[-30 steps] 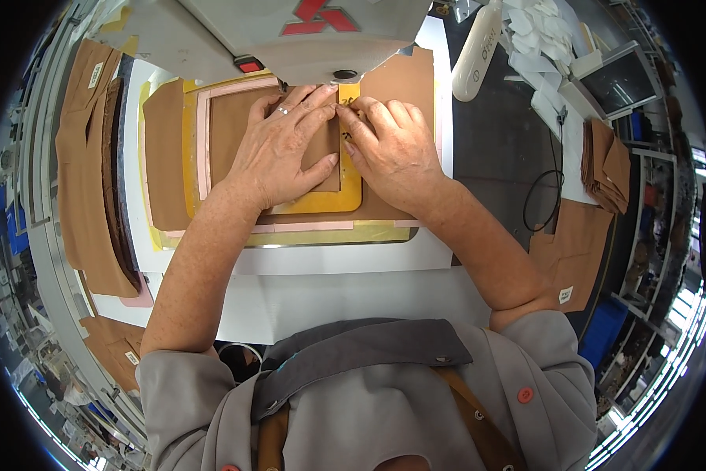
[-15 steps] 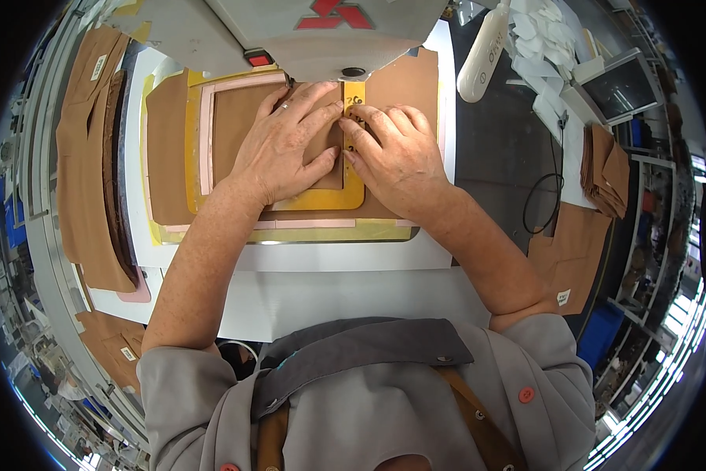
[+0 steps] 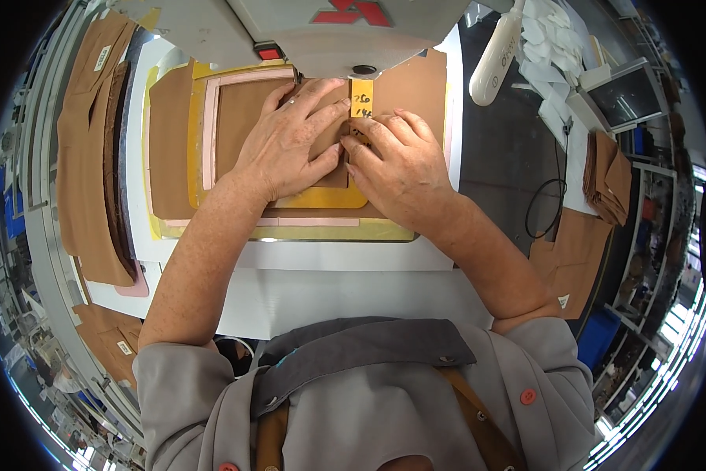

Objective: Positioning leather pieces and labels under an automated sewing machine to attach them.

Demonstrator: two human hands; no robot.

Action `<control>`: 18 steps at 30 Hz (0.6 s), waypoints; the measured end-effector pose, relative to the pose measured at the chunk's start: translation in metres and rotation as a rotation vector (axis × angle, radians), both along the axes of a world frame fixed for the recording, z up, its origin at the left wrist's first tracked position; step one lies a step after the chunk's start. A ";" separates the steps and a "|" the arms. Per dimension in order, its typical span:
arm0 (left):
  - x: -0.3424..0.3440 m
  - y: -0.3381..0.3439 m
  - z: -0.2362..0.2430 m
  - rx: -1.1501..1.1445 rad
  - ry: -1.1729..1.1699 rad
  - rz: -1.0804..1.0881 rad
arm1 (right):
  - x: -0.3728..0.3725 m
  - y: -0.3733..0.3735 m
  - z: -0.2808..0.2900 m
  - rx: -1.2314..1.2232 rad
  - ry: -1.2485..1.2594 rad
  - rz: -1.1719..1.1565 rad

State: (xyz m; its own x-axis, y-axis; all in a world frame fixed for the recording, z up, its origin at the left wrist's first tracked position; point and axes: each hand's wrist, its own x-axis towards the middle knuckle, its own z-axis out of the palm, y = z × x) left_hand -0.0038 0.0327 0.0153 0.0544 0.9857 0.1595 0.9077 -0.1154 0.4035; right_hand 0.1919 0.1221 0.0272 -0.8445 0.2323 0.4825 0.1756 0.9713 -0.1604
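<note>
Brown fabric lies inside a yellow clamping frame with pink strips, under the grey head of a sewing machine. My left hand rests flat on the fabric, fingers spread and pointing toward the machine head. Against the right bar of the frame, my right hand bends its fingers close to the thumb, tips at the fabric's edge. What those fingertips grip, if anything, is hidden. The two hands almost touch.
Stacked brown fabric pieces lie at the left, and folded brown pieces at the right. A white handheld device hangs at the upper right, near a small screen. A black cable loops beside the dark tabletop.
Both hands stay on the fabric and frame. The right fingertips have slid slightly toward me along the right bar, uncovering more of it. The whole view has shifted a little.
</note>
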 end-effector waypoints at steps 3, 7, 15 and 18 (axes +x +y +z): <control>-0.001 0.000 0.000 0.033 0.010 -0.010 | 0.002 -0.003 0.004 -0.014 0.012 0.011; -0.003 0.001 0.000 -0.003 0.048 -0.004 | 0.005 -0.009 0.008 -0.045 -0.018 0.044; -0.007 0.002 0.001 0.014 0.061 -0.037 | 0.013 -0.022 0.010 -0.056 -0.084 0.120; -0.007 0.002 0.002 0.000 0.083 -0.043 | 0.014 -0.025 0.009 -0.015 -0.044 0.111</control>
State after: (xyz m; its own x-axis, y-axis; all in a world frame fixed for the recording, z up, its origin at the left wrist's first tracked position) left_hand -0.0104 0.0346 0.0170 0.1092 0.9822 0.1526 0.9321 -0.1545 0.3275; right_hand 0.2056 0.0974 0.0361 -0.8860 0.1430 0.4411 0.0740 0.9827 -0.1699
